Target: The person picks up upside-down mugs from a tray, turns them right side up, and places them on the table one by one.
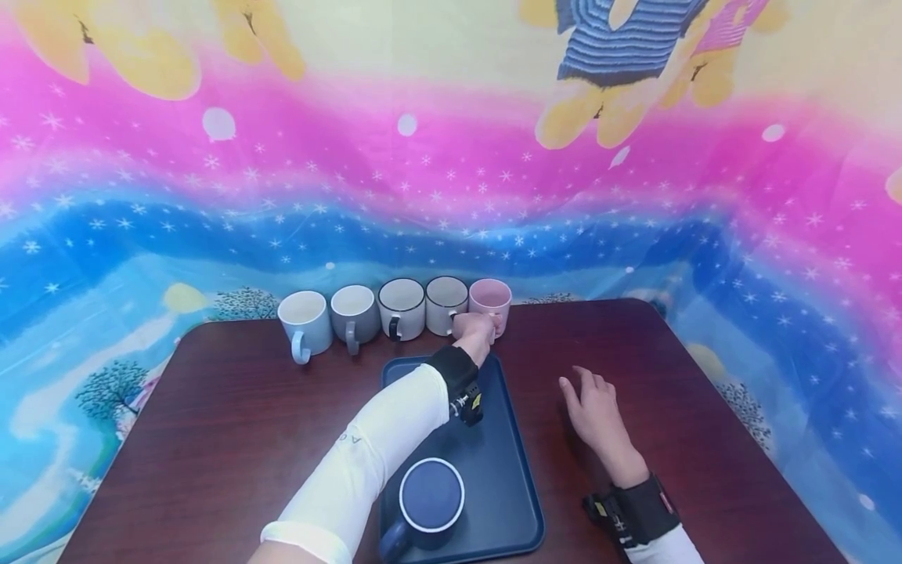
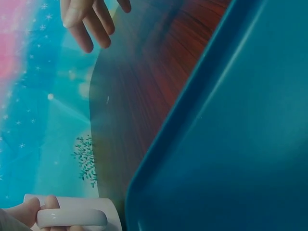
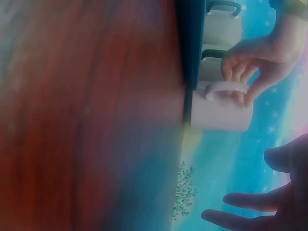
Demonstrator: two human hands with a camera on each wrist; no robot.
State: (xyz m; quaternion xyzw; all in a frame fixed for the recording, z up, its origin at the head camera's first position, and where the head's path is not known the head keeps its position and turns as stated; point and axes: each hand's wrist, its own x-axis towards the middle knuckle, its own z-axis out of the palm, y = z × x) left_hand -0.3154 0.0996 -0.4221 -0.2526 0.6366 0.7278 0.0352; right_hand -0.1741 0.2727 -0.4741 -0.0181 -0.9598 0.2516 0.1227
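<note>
A pink mug (image 1: 491, 302) is seen standing upright at the right end of a row of 5 mugs along the far edge of the dark wooden bench (image 1: 211, 439), just beyond the far rim of a dark blue tray (image 1: 507, 486). The left hand (image 1: 475, 330) is reached across the tray to this mug, and its grip is closed on the mug's handle (image 3: 226, 88): in the right wrist view the fingers are curled through and around the handle, with the thumb pressed at its outer side. The mug is still set on the bench, at the tray's corner. Beside it in the row are placed a white mug with a dark rim (image 1: 447, 302), a second dark-rimmed white mug (image 1: 402, 307), a grey mug (image 1: 355, 312) and a pale blue mug (image 1: 305, 321), all with handles turned toward the near side. A navy mug (image 1: 428, 501) is found upright on the near part of the tray, close to the white sleeve (image 1: 366, 462) of the left arm. The right hand (image 1: 595, 411) is laid over the bench to the right of the tray, its grip apart, fingers spread and relaxed, with nothing held. A bright cartoon-patterned cloth (image 1: 451, 157) is hung behind the bench.
</note>
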